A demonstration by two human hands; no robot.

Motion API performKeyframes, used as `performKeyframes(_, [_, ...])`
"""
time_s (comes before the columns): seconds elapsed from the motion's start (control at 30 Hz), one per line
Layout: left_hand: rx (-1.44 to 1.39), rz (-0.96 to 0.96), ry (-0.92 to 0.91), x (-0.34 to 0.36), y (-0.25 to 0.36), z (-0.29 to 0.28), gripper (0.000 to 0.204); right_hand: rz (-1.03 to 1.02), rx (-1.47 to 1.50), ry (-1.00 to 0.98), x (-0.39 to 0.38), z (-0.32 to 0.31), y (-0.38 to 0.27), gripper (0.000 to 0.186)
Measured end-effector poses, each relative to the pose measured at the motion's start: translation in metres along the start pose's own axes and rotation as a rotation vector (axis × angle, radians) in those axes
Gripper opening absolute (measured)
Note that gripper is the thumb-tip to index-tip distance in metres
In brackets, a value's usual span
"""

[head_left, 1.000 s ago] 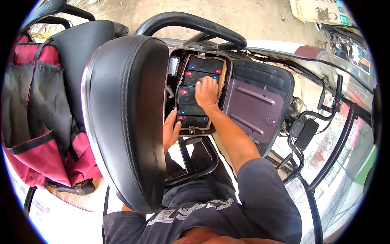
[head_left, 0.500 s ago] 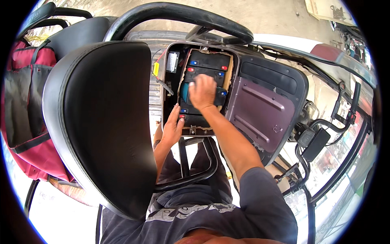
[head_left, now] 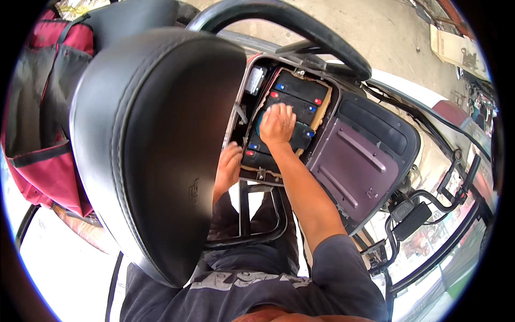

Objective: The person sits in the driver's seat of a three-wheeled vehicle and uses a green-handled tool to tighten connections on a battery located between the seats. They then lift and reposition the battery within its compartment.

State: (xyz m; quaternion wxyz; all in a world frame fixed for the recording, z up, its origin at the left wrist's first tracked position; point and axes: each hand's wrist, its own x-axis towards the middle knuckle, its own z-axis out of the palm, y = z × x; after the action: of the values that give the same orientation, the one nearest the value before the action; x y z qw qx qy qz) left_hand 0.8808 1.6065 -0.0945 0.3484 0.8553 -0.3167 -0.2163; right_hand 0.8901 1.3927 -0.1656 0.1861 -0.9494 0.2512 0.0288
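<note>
- Pale, dusty concrete ground (head_left: 386, 37) lies behind the vehicle I am leaning over, with its open battery compartment (head_left: 284, 121) in the middle of my view.
- My right hand (head_left: 277, 124) lies palm down on the batteries (head_left: 298, 99), fingers curled loosely and pressing on the top of one; I cannot tell whether it grips anything.
- Those batteries are black, boxy, hard-plastic blocks packed side by side, with small red and blue caps on their terminals; one sits right under my palm, the rest just beyond my fingertips.
- My left hand (head_left: 229, 166) sits at the near left rim of the compartment, fingers bent over the edge; the seat partly hides it, so how tightly it is closed I cannot tell.
- Rectangular metal rim frames the compartment, lined with tan padding.
- Big black seat (head_left: 155, 145), smooth leather-like with a stitched seam, stands tipped up to my left.
- Purple-grey moulded plastic panel (head_left: 354, 172) with raised ribs lies just right of the batteries.
- Black tubular grab bar (head_left: 279, 16) curves above; a red and grey fabric bag (head_left: 43, 107) hangs far left.
</note>
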Motion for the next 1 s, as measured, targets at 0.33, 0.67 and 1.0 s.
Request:
performKeyframes(0.33, [0.045,-0.476,0.187,0.010,-0.031,0.035,0.054,-0.012,-0.068,0.014,0.018,0.025,-0.016,0.015])
performKeyframes(0.67, [0.040,-0.415,0.217,-0.020,-0.053,0.077,0.049,0.077,-0.038,0.117,-0.007,-0.003,0.047,0.019])
performKeyframes(1.0, [0.021,-0.401,0.227,-0.014,-0.053,0.084,0.045,0.159,-0.016,0.066,-0.014,0.002,0.065,0.019])
